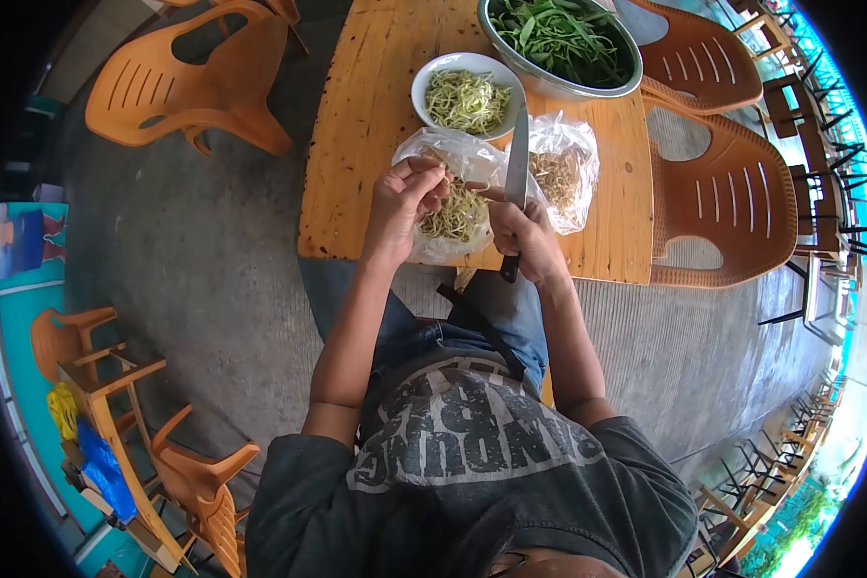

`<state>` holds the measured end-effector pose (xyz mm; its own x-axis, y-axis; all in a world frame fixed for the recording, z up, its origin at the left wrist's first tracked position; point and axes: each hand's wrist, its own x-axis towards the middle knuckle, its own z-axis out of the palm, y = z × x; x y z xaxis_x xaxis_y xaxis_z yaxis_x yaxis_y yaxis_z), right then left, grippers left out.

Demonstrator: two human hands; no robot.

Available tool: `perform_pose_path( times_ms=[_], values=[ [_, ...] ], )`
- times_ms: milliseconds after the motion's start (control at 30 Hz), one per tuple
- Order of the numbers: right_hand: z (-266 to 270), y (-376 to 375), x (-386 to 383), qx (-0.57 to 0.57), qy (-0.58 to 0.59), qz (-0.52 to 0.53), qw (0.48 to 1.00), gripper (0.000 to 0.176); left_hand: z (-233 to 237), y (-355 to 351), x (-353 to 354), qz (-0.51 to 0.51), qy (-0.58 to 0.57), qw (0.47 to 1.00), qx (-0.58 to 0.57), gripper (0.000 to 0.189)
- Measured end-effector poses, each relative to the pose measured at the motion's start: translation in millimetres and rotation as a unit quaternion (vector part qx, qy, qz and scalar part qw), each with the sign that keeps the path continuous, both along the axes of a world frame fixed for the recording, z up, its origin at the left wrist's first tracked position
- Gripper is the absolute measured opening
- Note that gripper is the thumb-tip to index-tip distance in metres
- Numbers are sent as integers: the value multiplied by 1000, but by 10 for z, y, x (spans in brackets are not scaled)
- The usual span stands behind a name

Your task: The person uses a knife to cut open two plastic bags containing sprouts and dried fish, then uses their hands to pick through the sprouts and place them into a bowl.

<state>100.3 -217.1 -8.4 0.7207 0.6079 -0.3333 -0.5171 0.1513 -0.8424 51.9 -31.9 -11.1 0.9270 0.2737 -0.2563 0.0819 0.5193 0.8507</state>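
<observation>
My right hand (527, 239) grips a knife (516, 173) by its dark handle, blade pointing away over the wooden table (356, 144). My left hand (404, 197) pinches a thin bean sprout beside the blade, above a clear plastic bag of sprouts (452, 217) at the table's near edge. A second plastic bag (566, 173) with brownish trimmings lies to the right of the knife. A white bowl of sprouts (467, 96) stands just beyond the hands.
A metal basin of green leaves (560, 43) sits at the far end of the table. Orange plastic chairs stand at the left (197, 82) and right (717, 193). More chairs and a small table (116, 385) are on the concrete floor at lower left.
</observation>
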Motion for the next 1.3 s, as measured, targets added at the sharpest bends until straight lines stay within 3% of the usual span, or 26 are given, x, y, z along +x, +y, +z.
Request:
perform_pose_path(
  times_ms=[133,333,800,1067,1200,1300],
  values=[
    [-2,108,-49,-91,-84,-31,992,29,47,-42,-39,-6,38,999,25,12],
    [147,100,-19,-78,-225,-36,971,31,51,-91,-15,-19,20,999,35,14],
    [64,97,-105,-82,-233,-22,969,31,-48,-214,72,-27,29,998,45,9],
    [-4,81,-93,-89,-252,-33,963,28,-68,-190,73,-80,6,987,136,9],
    [37,63,-51,-80,-224,-72,969,29,57,-204,51,-104,-12,983,151,12],
    [106,-96,78,-74,-193,-145,967,32,180,-4,36,-37,-24,991,123,13]
  ],
)
